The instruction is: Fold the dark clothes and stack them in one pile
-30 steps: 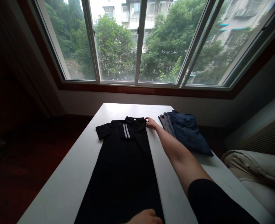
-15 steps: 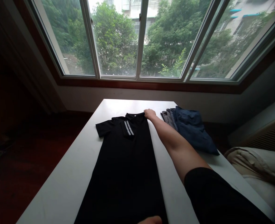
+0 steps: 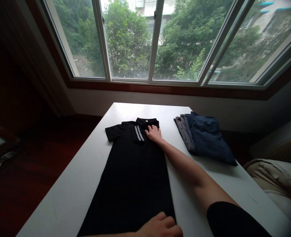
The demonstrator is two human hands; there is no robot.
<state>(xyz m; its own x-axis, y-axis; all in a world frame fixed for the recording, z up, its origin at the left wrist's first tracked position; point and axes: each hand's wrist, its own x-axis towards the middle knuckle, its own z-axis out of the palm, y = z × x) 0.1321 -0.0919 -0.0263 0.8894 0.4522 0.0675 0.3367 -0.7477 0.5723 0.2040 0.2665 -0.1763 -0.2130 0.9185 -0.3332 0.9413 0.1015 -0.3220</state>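
Note:
A black short-sleeved polo shirt (image 3: 132,177) lies lengthwise on the white table (image 3: 68,191), collar toward the window. One sleeve sticks out to the left, while the other, with two grey stripes, is folded in across the chest. My right hand (image 3: 154,133) rests palm down just below the collar, fingers spread on the fabric, holding nothing. Close to me, my left hand (image 3: 161,226) is curled at the shirt's right edge, closed on the cloth; its fingertips are hidden underneath.
A stack of folded clothes, dark blue over grey (image 3: 204,135), sits at the table's right edge. Beyond the right side is a beige bundle of cloth (image 3: 271,174). Cables (image 3: 2,161) lie on the dark red floor at left. A window spans the far wall.
My right hand has left the shirt's shoulder edge by the collar and moved left and nearer, onto the upper chest, fingers spreading. My left hand has come further into view at the bottom.

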